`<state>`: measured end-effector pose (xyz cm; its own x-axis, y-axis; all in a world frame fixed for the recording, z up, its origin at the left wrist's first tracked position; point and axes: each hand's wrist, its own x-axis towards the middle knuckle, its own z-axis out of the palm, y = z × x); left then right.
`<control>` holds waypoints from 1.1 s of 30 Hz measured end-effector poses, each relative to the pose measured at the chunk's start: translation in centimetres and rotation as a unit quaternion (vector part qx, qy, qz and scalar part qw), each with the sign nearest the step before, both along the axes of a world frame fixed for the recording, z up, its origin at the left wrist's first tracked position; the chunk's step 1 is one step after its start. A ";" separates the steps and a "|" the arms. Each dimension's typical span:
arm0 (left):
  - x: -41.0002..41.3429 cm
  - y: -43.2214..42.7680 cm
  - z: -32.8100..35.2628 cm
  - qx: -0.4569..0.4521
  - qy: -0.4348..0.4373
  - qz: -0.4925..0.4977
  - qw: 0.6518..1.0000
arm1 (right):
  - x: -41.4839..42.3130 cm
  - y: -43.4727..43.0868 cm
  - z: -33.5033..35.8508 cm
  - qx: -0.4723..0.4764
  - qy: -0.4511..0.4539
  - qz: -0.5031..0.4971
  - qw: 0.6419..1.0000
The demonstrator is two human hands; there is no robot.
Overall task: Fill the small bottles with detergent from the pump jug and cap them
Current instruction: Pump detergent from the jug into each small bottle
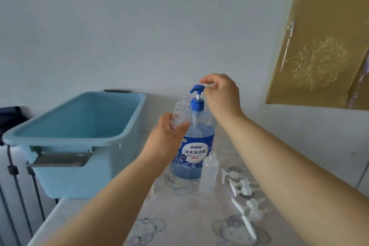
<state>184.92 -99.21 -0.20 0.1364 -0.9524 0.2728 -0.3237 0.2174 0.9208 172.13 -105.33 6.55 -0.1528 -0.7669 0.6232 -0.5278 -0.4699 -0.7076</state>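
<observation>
The clear small bottle (180, 114) was in the air just left of the pump jug (197, 146), tilted so that its open mouth sat close under the spout of the jug's blue pump head (197, 88). It looked empty. The left hand (167, 142) grasped it round the lower part, thumb and fingers curled about the ribbed wall.

The right hand (222, 96) was at the top of the pump jug, just right of the pump head and partly above it. Its fingers were bent, and the forefinger reached over the head. Whether they pressed the head or pinched anything could not be told.

The pump jug itself stood upright on the table (179, 221), holding blue detergent to roughly its shoulder, with a blue label facing the camera.

A second small bottle (209, 171), uncapped, stood upright just in front of the jug and to its right. Further right of the jug lay several white pump tops (240, 184) on their sides on the cartoon-printed table cover.

Left of the jug sat a light blue plastic tub (79, 126) with grey handles. Up and to the right of the jug hung a gold embossed panel (319, 50) against the white wall.
</observation>
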 end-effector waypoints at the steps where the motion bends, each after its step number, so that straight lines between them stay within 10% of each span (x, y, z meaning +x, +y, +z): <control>1: 0.1 -0.3 0.1 0.003 -0.001 -0.004 1.000 | 0.0 -0.7 0.5 0.009 0.009 -0.004 1.000; 16: 0.4 -2.0 1.3 -0.034 -0.011 -0.014 0.999 | 1.6 -4.6 3.8 0.295 0.070 0.083 0.949; 33: 0.9 -2.4 0.3 -0.030 -0.033 -0.003 0.999 | 2.0 -5.1 2.5 0.287 0.128 0.098 0.944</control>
